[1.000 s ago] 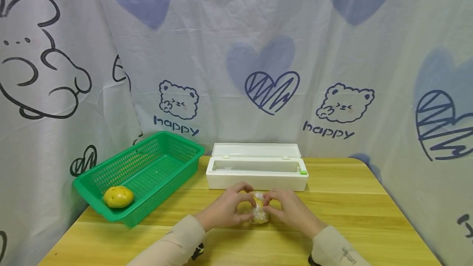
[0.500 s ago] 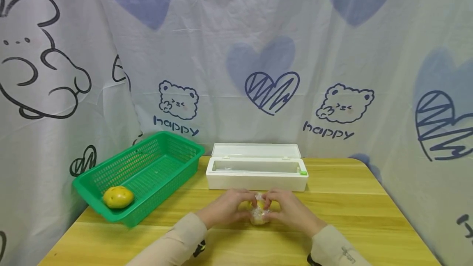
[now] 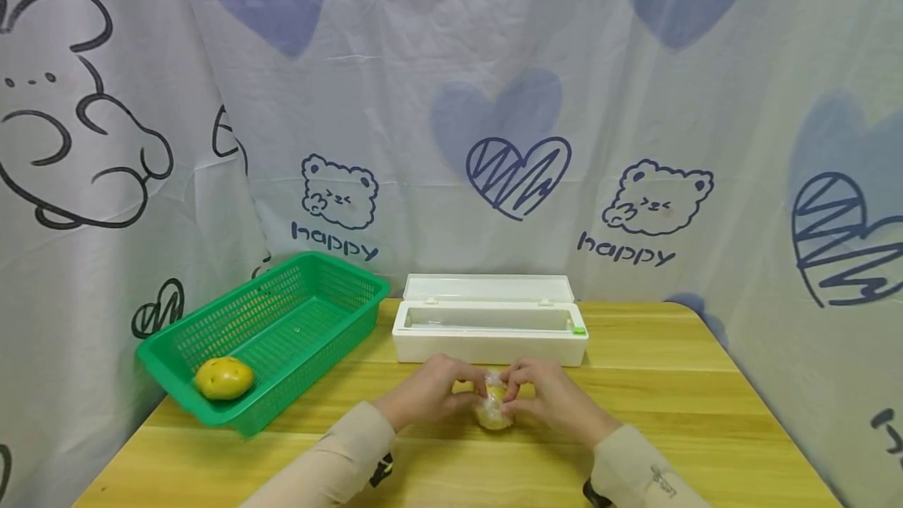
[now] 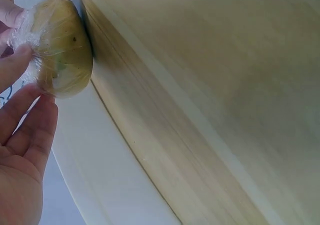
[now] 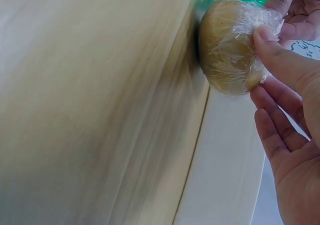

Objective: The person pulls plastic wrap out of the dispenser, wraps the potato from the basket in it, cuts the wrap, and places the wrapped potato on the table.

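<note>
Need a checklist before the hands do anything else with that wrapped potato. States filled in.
1. Both hands on the wrapped potato: ok, left hand and right hand touch it from opposite sides.
2. Plastic film smoothed down: not ok, bunched on the side away from the table.
3. Underside covered: cannot tell, hidden in all views.
4. White film box closed: not ok, lid stands open.
5. Other potato wrapped: not ok, it lies in the green basket with no film visible.
</note>
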{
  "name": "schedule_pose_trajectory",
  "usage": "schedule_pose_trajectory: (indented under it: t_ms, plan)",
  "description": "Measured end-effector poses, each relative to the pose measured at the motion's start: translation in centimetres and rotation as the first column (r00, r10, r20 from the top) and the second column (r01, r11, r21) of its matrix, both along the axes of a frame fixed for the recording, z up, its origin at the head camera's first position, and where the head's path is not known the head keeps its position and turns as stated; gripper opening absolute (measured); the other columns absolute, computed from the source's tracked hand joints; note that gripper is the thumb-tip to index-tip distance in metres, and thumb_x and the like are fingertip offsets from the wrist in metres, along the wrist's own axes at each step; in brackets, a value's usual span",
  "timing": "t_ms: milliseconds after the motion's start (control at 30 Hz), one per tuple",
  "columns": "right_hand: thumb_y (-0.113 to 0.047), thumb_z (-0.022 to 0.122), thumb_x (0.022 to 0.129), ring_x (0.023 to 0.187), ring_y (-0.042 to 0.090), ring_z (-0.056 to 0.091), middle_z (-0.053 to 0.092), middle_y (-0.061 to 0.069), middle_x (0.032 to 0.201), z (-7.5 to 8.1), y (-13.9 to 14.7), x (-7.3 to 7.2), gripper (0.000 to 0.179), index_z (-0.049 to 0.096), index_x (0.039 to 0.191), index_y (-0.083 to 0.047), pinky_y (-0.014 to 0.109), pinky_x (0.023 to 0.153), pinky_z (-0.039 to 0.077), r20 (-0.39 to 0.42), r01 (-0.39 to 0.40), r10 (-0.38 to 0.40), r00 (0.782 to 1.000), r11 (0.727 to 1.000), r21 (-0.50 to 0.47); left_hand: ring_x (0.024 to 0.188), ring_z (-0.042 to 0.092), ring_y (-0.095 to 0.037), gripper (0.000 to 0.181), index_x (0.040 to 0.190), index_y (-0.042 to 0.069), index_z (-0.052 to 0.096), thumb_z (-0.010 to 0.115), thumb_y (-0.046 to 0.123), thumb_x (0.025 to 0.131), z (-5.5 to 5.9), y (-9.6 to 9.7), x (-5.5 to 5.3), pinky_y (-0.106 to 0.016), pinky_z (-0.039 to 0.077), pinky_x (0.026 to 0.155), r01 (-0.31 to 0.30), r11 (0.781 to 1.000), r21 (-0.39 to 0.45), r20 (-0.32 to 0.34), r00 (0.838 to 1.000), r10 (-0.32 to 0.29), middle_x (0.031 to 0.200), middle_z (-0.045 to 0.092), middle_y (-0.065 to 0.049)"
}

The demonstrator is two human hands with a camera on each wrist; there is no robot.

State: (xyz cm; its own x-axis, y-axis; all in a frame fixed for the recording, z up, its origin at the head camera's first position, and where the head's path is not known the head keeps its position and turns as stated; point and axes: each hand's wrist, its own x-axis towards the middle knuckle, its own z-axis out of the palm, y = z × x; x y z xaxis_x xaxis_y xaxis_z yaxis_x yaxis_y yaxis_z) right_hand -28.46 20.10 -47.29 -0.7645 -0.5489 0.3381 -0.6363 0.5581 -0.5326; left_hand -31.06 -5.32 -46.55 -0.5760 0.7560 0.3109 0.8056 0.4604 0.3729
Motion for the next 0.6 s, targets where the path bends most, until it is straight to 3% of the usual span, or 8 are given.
schedule_pose_trajectory:
  t_ms: [267, 400, 600]
  plan:
    - [-0.026, 0.093, 0.082, 0.102, 0.012, 0.07, 0.077, -0.008, 0.104, -0.05, -0.12, -0.25, 0.024, 0.074, 0.095, -0.02, 0.035, 0.094, 0.06, 0.025, 0.018, -0.018, 1.0, 0.999, -0.032, 0.103, 0.078, -0.01, 0.032, 0.123, 0.01, 0.078, 0.086, 0.017, 0.092, 0.07, 0.34, 0.33, -0.022, 0.062, 0.089, -0.114, 0.993, 0.025, 0.072, 0.991, 0.112, 0.119, 0.082, -0.001]
    - [-0.026, 0.092, 0.083, 0.103, 0.013, 0.071, 0.078, -0.008, 0.106, -0.05, -0.17, -0.32, 0.029, 0.079, 0.107, -0.018, 0.038, 0.096, 0.06, 0.054, 0.035, -0.034, 0.998, 0.999, -0.021, 0.096, 0.077, -0.007, 0.025, 0.115, 0.016, 0.085, 0.088, 0.02, 0.091, 0.24, 0.52, 0.26, -0.02, 0.061, 0.083, -0.147, 0.989, 0.006, 0.089, 0.985, 0.145, 0.115, 0.082, 0.003]
    - [-0.027, 0.093, 0.082, 0.1, 0.011, 0.07, 0.075, -0.008, 0.103, 0.09, -0.25, -0.41, 0.027, 0.085, 0.106, -0.017, 0.035, 0.095, 0.061, 0.074, 0.046, -0.044, 0.996, 0.999, -0.023, 0.104, 0.079, -0.014, 0.022, 0.11, 0.015, 0.085, 0.089, 0.018, 0.088, 0.54, 0.83, 0.07, -0.024, 0.061, 0.093, -0.122, 0.993, 0.002, 0.063, 0.991, 0.121, 0.117, 0.081, 0.0]
